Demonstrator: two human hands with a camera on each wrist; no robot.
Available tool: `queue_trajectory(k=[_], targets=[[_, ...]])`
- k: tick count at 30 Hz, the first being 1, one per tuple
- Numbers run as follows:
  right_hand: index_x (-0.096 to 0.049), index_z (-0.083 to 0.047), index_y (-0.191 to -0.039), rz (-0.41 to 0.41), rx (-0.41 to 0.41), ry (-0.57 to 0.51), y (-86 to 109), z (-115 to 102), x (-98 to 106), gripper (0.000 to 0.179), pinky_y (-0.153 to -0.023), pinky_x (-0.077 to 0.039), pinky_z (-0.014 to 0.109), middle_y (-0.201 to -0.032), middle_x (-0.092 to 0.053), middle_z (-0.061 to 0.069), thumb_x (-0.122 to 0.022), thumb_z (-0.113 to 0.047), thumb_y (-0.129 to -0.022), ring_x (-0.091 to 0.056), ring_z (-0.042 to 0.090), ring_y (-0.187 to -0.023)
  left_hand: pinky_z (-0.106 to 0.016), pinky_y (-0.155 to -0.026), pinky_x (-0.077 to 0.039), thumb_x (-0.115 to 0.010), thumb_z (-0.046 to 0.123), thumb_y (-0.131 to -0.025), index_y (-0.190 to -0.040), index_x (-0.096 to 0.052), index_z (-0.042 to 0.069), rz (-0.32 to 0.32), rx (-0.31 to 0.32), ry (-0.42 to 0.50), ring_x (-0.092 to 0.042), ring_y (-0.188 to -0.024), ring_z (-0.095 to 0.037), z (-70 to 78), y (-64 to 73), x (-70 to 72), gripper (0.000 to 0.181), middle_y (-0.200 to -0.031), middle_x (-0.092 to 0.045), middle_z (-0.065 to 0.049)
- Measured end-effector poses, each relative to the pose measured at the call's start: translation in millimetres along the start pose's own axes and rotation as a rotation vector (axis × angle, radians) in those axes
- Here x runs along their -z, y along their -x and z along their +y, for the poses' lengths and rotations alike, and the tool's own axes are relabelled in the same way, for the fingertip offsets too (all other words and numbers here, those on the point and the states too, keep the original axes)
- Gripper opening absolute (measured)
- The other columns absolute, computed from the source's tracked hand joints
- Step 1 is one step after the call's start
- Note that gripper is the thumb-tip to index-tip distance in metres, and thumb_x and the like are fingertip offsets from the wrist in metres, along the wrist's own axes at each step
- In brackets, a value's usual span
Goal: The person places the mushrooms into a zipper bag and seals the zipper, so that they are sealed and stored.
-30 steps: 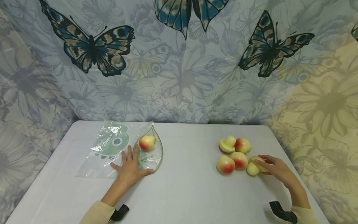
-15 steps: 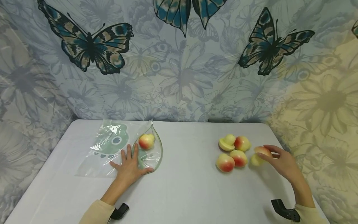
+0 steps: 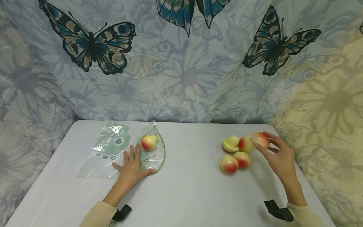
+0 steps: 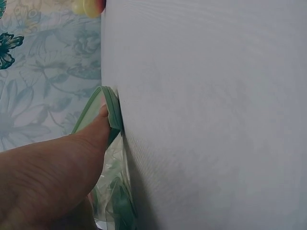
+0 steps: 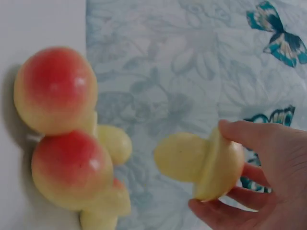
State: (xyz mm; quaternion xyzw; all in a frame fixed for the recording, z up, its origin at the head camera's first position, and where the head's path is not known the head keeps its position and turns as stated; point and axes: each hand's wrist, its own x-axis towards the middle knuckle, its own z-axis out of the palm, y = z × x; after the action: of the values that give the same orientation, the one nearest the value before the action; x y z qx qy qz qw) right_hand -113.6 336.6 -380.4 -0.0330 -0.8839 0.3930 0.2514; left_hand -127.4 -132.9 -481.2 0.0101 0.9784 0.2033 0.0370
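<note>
My right hand (image 3: 283, 159) pinches a toy mushroom (image 3: 261, 139) by its red-and-yellow cap, raised at the far right of the table. In the right wrist view, its pale yellow stem (image 5: 180, 157) points away from the fingers. Several similar mushrooms (image 3: 229, 164) lie grouped just left of that hand. My left hand (image 3: 130, 168) lies with spread fingers on a clear plastic zip bag (image 3: 93, 165) with a green dinosaur print. Its thumb is at the green edge (image 4: 112, 112) of the bag's mouth, which gapes to the right. One mushroom (image 3: 148, 143) lies inside that mouth.
A white-covered table (image 3: 187, 189) carries everything. A floral and butterfly backdrop (image 3: 187, 78) stands behind its far edge. Black wrist mounts (image 3: 279, 211) stick out from both sleeves.
My right hand has lifted the mushroom from the table's right side and moved it away from me, up beside the back of the group. The left hand and bag stay put.
</note>
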Motion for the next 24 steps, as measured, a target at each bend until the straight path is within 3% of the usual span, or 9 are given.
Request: queue_trajectory(k=[5,11,17,24], targets=[[-0.064,-0.001,-0.126,0.041,0.111,-0.050,2.9,-14.0,-21.2,0.054,-0.079,-0.044,0.003,-0.122,-0.065,0.014,-0.082,0.002,-0.075,-0.052,-0.011,-0.104,-0.089,-0.087,-0.002,-0.075,0.067,-0.069,-0.156,-0.011,0.003,0.005,-0.002,-0.005,-0.006,-0.141,-0.058,1.5,0.4,1.5,0.126,-0.158,-0.007,-0.031],[-0.061,0.011,-0.120,0.020,0.241,-0.139,8.4,-46.9,-40.3,0.051,-0.081,-0.045,0.006,-0.117,-0.064,0.024,-0.078,0.014,-0.072,-0.053,-0.008,-0.107,-0.089,-0.087,-0.004,-0.076,0.067,-0.068,-0.156,-0.013,0.003,0.018,-0.001,-0.008,-0.008,-0.141,-0.058,1.7,1.4,0.6,0.126,-0.158,-0.010,-0.031],[-0.061,0.014,-0.118,-0.006,0.260,-0.176,13.2,-77.1,-50.8,0.048,-0.084,-0.047,0.009,-0.115,-0.064,0.026,-0.077,0.014,-0.073,-0.055,-0.004,-0.106,-0.089,-0.087,-0.003,-0.076,0.068,-0.067,-0.156,-0.012,0.003,0.027,-0.002,-0.002,-0.008,-0.141,-0.058,1.3,1.2,-0.8,0.127,-0.158,-0.010,-0.031],[-0.061,0.013,-0.118,-0.047,0.303,-0.215,15.6,-83.8,-69.2,0.049,-0.084,-0.048,0.011,-0.116,-0.064,0.025,-0.079,0.013,-0.072,-0.056,0.000,-0.108,-0.089,-0.087,0.000,-0.076,0.067,-0.067,-0.157,-0.009,0.004,0.022,0.002,0.010,-0.005,-0.142,-0.057,0.0,-0.7,-2.1,0.129,-0.159,-0.006,-0.030]])
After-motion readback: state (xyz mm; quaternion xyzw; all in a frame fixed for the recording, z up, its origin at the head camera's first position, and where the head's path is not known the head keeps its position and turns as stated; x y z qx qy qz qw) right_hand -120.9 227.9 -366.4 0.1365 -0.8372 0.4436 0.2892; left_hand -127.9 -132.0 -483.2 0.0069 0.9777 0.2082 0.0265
